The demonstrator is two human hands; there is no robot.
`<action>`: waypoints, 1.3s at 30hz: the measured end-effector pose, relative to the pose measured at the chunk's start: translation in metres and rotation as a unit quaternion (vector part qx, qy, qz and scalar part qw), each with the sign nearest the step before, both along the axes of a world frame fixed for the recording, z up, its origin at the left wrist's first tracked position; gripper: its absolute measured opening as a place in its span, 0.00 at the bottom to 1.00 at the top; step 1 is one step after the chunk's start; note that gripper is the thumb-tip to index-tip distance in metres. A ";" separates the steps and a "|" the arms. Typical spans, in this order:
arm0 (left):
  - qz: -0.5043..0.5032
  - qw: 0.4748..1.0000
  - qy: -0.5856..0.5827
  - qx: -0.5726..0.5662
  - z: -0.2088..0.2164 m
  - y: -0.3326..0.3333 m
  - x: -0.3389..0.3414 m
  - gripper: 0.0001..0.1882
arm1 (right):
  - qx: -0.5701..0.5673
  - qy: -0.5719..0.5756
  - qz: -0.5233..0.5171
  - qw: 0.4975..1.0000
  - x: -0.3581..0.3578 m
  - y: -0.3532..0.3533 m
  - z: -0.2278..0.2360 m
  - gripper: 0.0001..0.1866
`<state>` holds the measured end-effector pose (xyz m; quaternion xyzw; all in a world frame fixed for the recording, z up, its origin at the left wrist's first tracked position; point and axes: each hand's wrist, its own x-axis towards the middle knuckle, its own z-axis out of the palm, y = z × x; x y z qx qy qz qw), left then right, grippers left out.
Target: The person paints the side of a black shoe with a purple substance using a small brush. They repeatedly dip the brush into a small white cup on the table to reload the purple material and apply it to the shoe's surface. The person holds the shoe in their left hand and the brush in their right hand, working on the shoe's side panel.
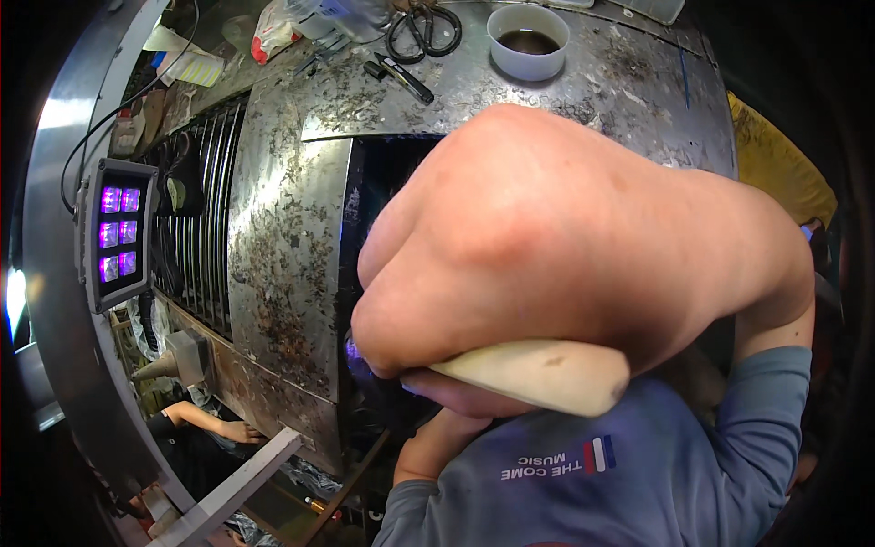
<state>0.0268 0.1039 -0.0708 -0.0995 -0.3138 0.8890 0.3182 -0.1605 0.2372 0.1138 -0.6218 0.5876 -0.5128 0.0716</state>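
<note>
Close to the camera, my right hand fills the middle of the head view, its fingers curled into a fist. From the lower side of that fist sticks out a pale, tapered wooden handle, its thick rounded end pointing right. What the handle belongs to is hidden behind the hand. My left hand shows only in part just under the handle, at the end of the left forearm. Most of its fingers are covered, so its grip cannot be made out.
A stained metal worktop has a dark opening beside my hands. At the back are a white bowl of dark liquid, black-handled scissors and a black marker. A lamp with purple lights hangs left. Another person's hand shows lower left.
</note>
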 end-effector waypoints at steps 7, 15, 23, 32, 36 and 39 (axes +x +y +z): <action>0.000 0.996 0.067 0.057 -0.003 0.008 -0.005 0.13 | 0.006 -0.025 0.014 1.000 0.002 0.003 -0.004 0.10; 0.016 0.978 0.164 0.125 -0.005 0.016 -0.012 0.10 | -0.018 -0.051 0.028 0.998 0.006 -0.002 -0.030 0.08; 0.024 0.963 0.212 0.167 -0.009 0.022 -0.013 0.09 | 0.016 -0.100 0.054 0.993 0.008 0.003 -0.040 0.07; 0.032 0.953 0.225 0.202 -0.015 0.023 -0.015 0.10 | 0.004 -0.048 0.031 0.998 0.006 0.006 -0.053 0.08; 0.013 0.971 0.180 0.159 0.008 0.018 -0.020 0.11 | -0.024 -0.035 0.041 0.998 0.003 0.004 -0.058 0.09; 0.012 0.972 0.165 0.165 0.009 0.020 -0.021 0.11 | -0.022 -0.024 0.037 0.999 0.001 0.004 -0.060 0.09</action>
